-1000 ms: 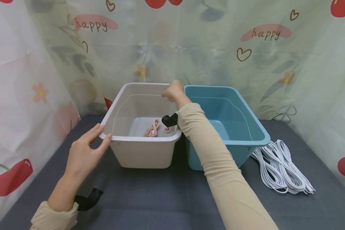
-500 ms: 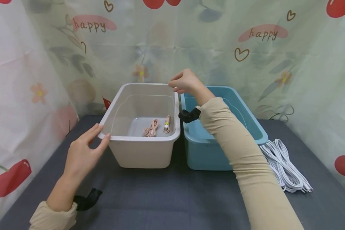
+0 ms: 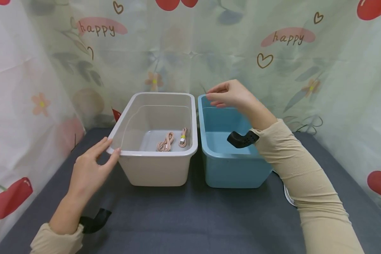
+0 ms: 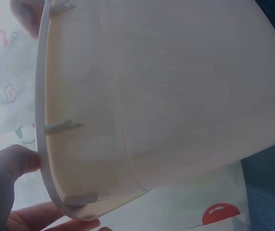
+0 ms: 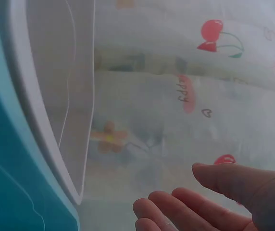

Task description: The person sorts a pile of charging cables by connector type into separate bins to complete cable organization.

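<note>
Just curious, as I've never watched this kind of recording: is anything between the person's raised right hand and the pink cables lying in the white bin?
Partly. The right hand hovers above the blue bin's far rim, and the two bins' adjoining walls stand between it and the pink cables low in the white bin. From above, the white bin is open and nothing covers the cables.

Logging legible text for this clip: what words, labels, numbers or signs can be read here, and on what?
"happy" on a pink patch, curtain upper left.
"happy" on a pink patch, curtain upper right.
"appy", turned sideways and cut off, on the curtain in the right wrist view.
White bin, blue bin, cables: no readable text.
No numbers or brands seen.
</note>
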The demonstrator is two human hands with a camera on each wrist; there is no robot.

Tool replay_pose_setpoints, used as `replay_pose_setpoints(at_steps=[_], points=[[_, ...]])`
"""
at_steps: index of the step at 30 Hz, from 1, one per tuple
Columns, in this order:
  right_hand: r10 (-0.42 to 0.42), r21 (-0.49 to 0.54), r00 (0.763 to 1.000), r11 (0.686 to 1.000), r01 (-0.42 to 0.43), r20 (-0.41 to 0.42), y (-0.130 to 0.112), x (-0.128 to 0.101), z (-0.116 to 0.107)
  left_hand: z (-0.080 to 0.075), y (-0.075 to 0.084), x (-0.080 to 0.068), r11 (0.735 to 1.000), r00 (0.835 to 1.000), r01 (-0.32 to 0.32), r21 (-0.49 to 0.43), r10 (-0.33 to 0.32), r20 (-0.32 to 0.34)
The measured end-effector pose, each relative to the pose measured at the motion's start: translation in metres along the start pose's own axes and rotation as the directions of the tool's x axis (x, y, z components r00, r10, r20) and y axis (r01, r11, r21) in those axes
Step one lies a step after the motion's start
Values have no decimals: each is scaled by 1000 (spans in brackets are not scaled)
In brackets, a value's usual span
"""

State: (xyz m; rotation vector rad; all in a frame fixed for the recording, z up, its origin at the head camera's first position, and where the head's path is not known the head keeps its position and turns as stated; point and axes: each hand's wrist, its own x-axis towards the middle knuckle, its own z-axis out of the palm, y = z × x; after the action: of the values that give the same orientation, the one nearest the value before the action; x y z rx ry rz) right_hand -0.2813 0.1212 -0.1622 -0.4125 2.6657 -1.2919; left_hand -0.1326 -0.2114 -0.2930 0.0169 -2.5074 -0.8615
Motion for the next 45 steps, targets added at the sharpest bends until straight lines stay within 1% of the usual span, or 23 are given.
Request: replay_pose_setpoints(at_steps=[5, 8, 12, 16, 20, 22, 26, 31, 33, 35, 38, 40, 42, 45], points=[[-34, 19, 999, 999, 34, -13, 16, -24, -15, 0, 2, 2, 1000, 1000, -5, 13, 5, 11], [-27, 21, 999, 999, 28, -24, 25, -35, -23, 0, 4, 2, 1000, 1000, -9, 21, 8, 16], [-16, 25, 999, 1000, 17, -32, 39, -45, -32, -2, 9, 4, 1000, 1000, -27, 10, 27, 6], [-7, 20, 999, 1000, 8, -49, 54, -52, -38, -1, 23, 7, 997, 998, -69, -21, 69, -4], [13, 20, 997, 1000, -12, -73, 70, -62, -47, 4, 44, 8, 988, 990, -144, -48, 144, -4], [18, 31, 996, 999, -15, -88, 79, -67, -51, 8, 55, 9, 981, 983, -184, -59, 184, 1], [24, 60, 990, 998, -15, -137, 98, -80, -59, 18, 76, 10, 965, 967, -247, -88, 251, 38], [31, 99, 978, 995, -11, -207, 123, -95, -69, 36, 96, 11, 943, 941, -313, -108, 324, 98], [35, 121, 971, 993, -7, -235, 133, -101, -72, 44, 103, 12, 932, 929, -342, -117, 355, 108], [19, 194, 970, 981, 30, -244, 143, -107, -75, 52, 108, 12, 919, 915, -376, -123, 389, 107], [-12, 287, 968, 954, 86, -250, 159, -114, -78, 62, 116, 11, 899, 895, -416, -134, 431, 112], [-24, 347, 969, 931, 112, -248, 170, -119, -80, 68, 121, 9, 893, 887, -427, -142, 444, 127], [-7, 324, 967, 942, 93, -256, 181, -123, -81, 73, 127, 7, 889, 879, -432, -151, 452, 149], [41, 280, 966, 959, 34, -257, 197, -129, -83, 80, 135, 4, 885, 869, -438, -158, 462, 179]])
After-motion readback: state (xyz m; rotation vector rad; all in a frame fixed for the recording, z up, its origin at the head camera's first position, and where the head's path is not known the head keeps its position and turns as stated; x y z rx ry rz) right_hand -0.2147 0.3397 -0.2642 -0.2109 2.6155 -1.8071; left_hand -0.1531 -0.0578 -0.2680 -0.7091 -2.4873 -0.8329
